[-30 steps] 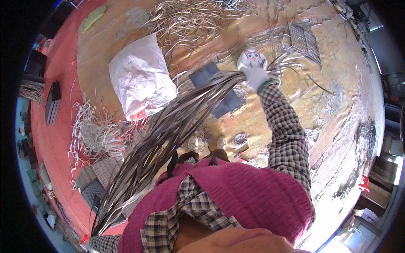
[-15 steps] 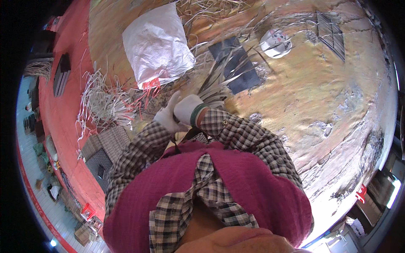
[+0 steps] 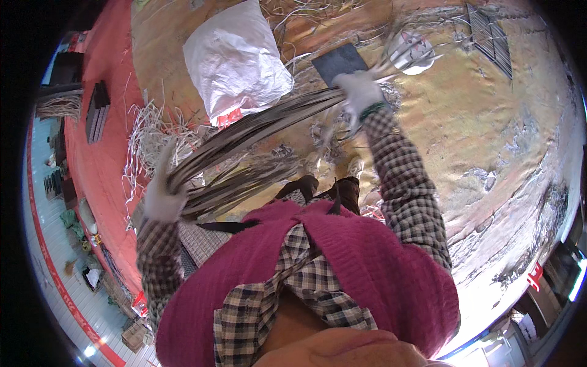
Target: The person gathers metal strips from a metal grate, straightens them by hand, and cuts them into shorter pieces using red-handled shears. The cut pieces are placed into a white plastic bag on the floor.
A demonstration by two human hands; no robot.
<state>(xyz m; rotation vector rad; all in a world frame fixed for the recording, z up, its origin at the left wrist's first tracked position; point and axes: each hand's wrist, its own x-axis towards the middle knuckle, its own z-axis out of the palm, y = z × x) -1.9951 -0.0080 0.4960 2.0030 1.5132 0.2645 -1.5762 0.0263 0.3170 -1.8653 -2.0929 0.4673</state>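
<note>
A long bundle of dark, flat weaving strips [image 3: 263,125] stretches slantwise between my two white-gloved hands. At the left end my left hand [image 3: 164,194] is closed round the strips, where the bundle doubles back and a lower part hangs toward my lap. My right hand [image 3: 361,95], farther out to the right and a little blurred, grips the other end. Pale strip ends fan out beyond it, over a white round object with a drawn face [image 3: 411,54]. Under the right hand lies a dark flat square sheet [image 3: 339,63].
A white woven sack [image 3: 235,58] with red ties lies ahead. Left of it is a tangled heap of pale strips [image 3: 156,144] beside a red floor strip [image 3: 113,177]. A slatted dark panel [image 3: 489,40] lies far right. My dark shoes [image 3: 345,191] stand on the worn floor.
My hands were together in front of my chest. They have moved wide apart, left hand down-left and right hand up-right, drawing the strip bundle out between them.
</note>
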